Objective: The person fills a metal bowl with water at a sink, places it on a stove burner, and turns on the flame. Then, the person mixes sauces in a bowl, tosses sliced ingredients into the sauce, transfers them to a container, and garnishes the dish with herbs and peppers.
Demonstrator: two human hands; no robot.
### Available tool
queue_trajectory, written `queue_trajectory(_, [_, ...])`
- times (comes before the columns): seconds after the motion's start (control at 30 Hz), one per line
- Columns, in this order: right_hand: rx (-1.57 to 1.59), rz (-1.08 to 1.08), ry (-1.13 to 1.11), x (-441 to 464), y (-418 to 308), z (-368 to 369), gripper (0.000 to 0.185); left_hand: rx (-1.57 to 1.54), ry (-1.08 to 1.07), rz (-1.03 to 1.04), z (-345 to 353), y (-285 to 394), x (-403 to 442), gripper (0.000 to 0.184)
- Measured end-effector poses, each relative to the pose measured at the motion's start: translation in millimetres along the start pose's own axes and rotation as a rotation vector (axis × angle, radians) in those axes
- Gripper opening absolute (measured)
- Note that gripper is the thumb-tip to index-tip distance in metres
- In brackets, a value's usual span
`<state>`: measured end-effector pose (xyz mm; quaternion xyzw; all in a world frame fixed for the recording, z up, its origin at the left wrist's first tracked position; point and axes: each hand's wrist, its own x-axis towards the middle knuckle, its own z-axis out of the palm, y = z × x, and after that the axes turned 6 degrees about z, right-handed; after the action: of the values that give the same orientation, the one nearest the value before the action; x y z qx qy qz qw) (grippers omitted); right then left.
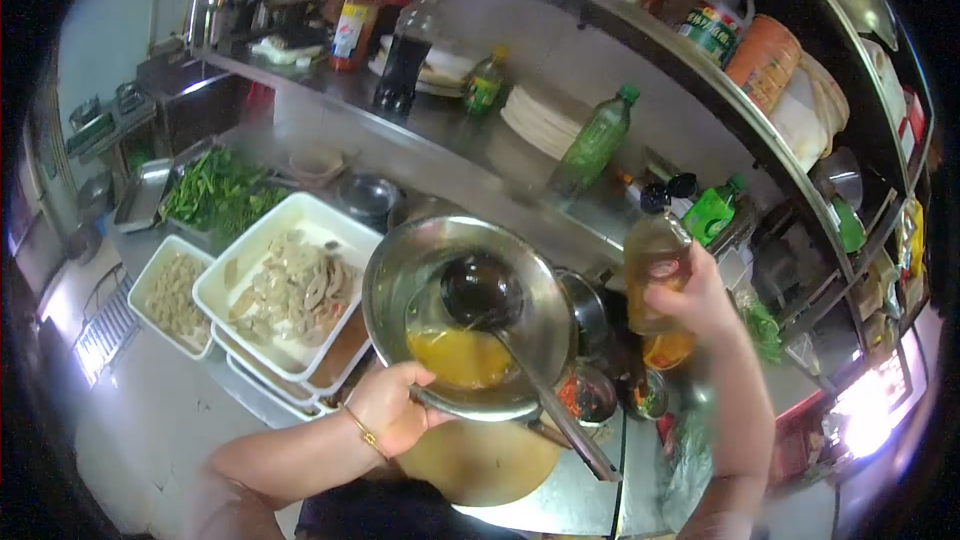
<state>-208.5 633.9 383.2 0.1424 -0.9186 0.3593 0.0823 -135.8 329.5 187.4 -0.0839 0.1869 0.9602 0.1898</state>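
My left hand (pixel 395 405) grips the near rim of a steel mixing bowl (pixel 545 290), thumb over the edge. Yellow liquid (pixel 460 358) lies in the bowl. A ladle (pixel 545 395) with a dark, shiny round head rests inside it, its long handle leaning out over the near right rim. To the right of the bowl, my right hand (pixel 700 295) is wrapped around a bottle of amber liquid (pixel 655 265) with a dark cap that looks flipped up. The bottle is roughly upright. Under the bowl shows part of a round, tan board (pixel 480 465).
White trays of pale raw food (pixel 290 285) and a smaller tray (pixel 170 300) stand left, with leafy greens (pixel 215 190) behind. Small bowls of chopped red and green bits (pixel 585 395) sit right. Bottles, including a green one (pixel 600 140), and plates (pixel 540 120) line the shelf above.
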Motion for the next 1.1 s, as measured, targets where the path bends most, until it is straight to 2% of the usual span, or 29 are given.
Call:
queue_trajectory(0.07, [0.138, -0.074, 0.071, 17, 14, 3, 0.051, -0.027, -0.007, -0.027, 0, -4, 8, 0.047])
queue_trajectory(0.17, [0.281, -0.026, 0.255, 54, 20, 4, 0.046, -0.089, -0.015, -0.07, 3, -7, 15, 0.047])
queue_trajectory(0.27, [0.482, -0.105, 0.445, 112, 52, 4, 0.039, -0.041, -0.001, -0.062, 5, -12, 20, 0.048])
queue_trajectory(0.37, [0.376, -0.047, 0.617, 156, 85, 20, 0.039, 0.002, -0.031, -0.053, 2, -13, 24, 0.049])
queue_trajectory(0.47, [0.393, -0.071, 0.64, 179, 114, 40, 0.044, 0.068, -0.047, -0.019, 7, -13, 23, 0.052])
queue_trajectory(0.5, [0.486, -0.031, 0.617, 179, 109, 43, 0.05, 0.068, -0.051, -0.021, 8, -12, 25, 0.052])
queue_trajectory(0.57, [0.295, -0.155, 0.774, 178, 108, 50, 0.062, 0.068, -0.044, -0.031, 5, -12, 27, 0.052])
queue_trajectory(0.6, [0.295, -0.126, 0.789, 175, 112, 52, 0.08, 0.061, -0.053, -0.026, 3, -13, 28, 0.052])
queue_trajectory(0.7, [-0.279, -0.473, 1.192, 135, 108, 23, 0.093, 0.045, -0.055, -0.007, -1, -13, 29, 0.052])
queue_trajectory(0.77, [-0.357, -0.469, 1.431, 113, 123, 2, 0.1, 0.043, -0.01, -0.001, -5, -15, 26, 0.053])
queue_trajectory(0.83, [-0.253, -0.101, 1.408, 105, 136, -13, 0.099, 0.046, 0.004, -0.007, -9, -17, 26, 0.051])
queue_trajectory(0.9, [0.175, 0.158, 0.876, 105, 168, -35, 0.069, 0.055, 0.038, -0.012, -10, -19, 25, 0.048])
queue_trajectory(0.97, [0.036, -0.09, 0.84, 88, 161, -27, 0.059, 0.051, 0.092, 0.008, -7, -22, 23, 0.045])
queue_trajectory(1.03, [-0.562, -0.122, 0.687, 53, 104, -11, 0.058, 0.042, 0.124, 0.025, -20, -27, 26, 0.042])
queue_trajectory(1.1, [-1.055, -0.451, 0.427, 24, 73, 11, 0.05, 0.007, 0.193, 0.033, -18, -32, 25, 0.043])
